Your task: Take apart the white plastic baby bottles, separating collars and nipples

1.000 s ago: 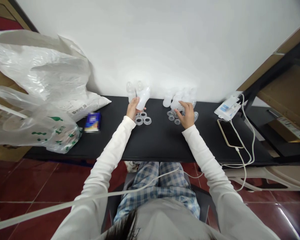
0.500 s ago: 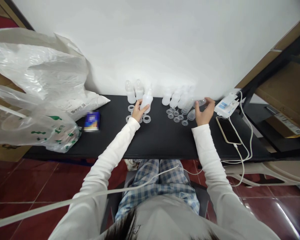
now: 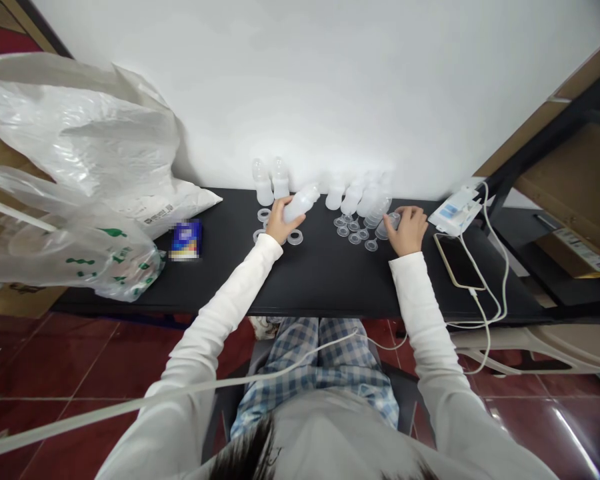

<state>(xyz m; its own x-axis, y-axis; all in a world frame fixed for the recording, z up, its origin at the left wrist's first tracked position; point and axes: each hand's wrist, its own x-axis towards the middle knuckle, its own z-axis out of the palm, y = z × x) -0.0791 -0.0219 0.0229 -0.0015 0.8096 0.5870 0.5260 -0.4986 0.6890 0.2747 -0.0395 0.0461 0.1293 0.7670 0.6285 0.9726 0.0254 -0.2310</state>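
Across the near-to-far depth of the black table (image 3: 320, 280), crumpled plastic bags (image 3: 80, 167) fill the left end, while a phone (image 3: 457, 261) on its cable and a white box (image 3: 454, 211) lie at the right end. A blue packet (image 3: 185, 240) sits just right of the bags. Against the far wall stand two upright bottles (image 3: 271, 181), and to their right a cluster of bottles (image 3: 360, 197) crowds together. The left hand (image 3: 279, 225) has its fingers clamped round a translucent bottle (image 3: 301, 203), held just right of the upright pair. Half a second ago that bottle stood nearly upright in the grip. Now it is tipped over, its neck pointing right and far. The right hand (image 3: 409, 230) was farther right, with fingers spread near the white box. It has drawn back left and lower, knuckles up, at the right edge of the cluster. Its fingers curl together over a clear cap (image 3: 391, 220) close to the tabletop, though whether they pinch it I cannot tell. Loose rings (image 3: 295, 237) lie around the left hand, and small discs (image 3: 353, 232) are scattered between the two hands.
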